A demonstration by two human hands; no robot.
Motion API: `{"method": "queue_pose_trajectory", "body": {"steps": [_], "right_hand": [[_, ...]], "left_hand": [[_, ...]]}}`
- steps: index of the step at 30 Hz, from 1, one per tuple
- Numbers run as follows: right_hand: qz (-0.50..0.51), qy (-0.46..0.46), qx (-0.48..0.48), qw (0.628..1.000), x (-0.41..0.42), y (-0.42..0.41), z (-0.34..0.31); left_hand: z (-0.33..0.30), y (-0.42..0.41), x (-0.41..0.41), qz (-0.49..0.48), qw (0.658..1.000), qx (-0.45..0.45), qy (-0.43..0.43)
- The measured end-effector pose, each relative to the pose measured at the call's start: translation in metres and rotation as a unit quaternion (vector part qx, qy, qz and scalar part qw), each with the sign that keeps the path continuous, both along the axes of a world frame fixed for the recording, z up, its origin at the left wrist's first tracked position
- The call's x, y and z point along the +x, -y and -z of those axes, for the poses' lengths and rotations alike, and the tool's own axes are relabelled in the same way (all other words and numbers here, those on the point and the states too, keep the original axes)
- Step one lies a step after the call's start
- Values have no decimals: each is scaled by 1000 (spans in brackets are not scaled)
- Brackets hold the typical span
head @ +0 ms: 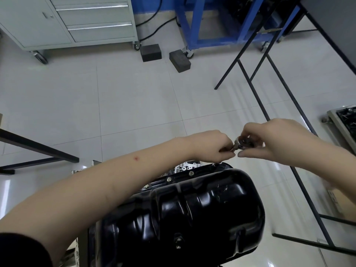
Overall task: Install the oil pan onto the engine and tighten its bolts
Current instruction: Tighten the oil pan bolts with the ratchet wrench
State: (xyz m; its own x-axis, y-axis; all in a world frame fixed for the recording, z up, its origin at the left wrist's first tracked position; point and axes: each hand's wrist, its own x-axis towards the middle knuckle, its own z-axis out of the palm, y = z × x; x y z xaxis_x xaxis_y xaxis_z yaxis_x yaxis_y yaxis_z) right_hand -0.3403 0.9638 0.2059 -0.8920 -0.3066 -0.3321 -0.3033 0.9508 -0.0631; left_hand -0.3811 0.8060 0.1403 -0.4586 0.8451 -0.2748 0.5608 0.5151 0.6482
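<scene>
A: Item one, far left?
B: Grey drawer cabinet [77,22] on castors, upper left; below it a black frame bar [38,149] over the tiled floor [134,105].

A: Centre?
B: Two dark blocks [150,52] on the floor before a blue frame [194,24]. Lower centre, the black oil pan [192,212] sits on the engine [185,167]; bolts [169,179] show along its far flange.

A: Hands?
B: Left hand [212,146], above the pan's far end, fingers curled, pinching one end of a small chrome socket tool [243,143]. Right hand [273,139] grips the tool's other end, one finger extended beneath.

A: Far right?
B: Black table frame [258,89]; a grey tray [341,120] at the edge, contents unclear.
</scene>
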Motion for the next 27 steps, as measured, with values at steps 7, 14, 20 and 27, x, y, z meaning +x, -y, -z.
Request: {"method": "queue_pose_trajectory", "body": {"steps": [7, 14, 20, 27], "right_hand": [[-44, -45, -28, 998, 9, 7, 2], [-47, -40, 56, 997, 6, 10, -1], [20, -51, -10, 998, 13, 8, 7], [-40, -31, -73, 996, 12, 4, 3]], "left_hand": [[-1, -2, 1, -17, 1000, -5, -9], [-1, 0, 3, -11, 1000, 0, 5], [1, -1, 5, -50, 999, 3, 0], [-4, -1, 8, -8, 1000, -1, 14]]}}
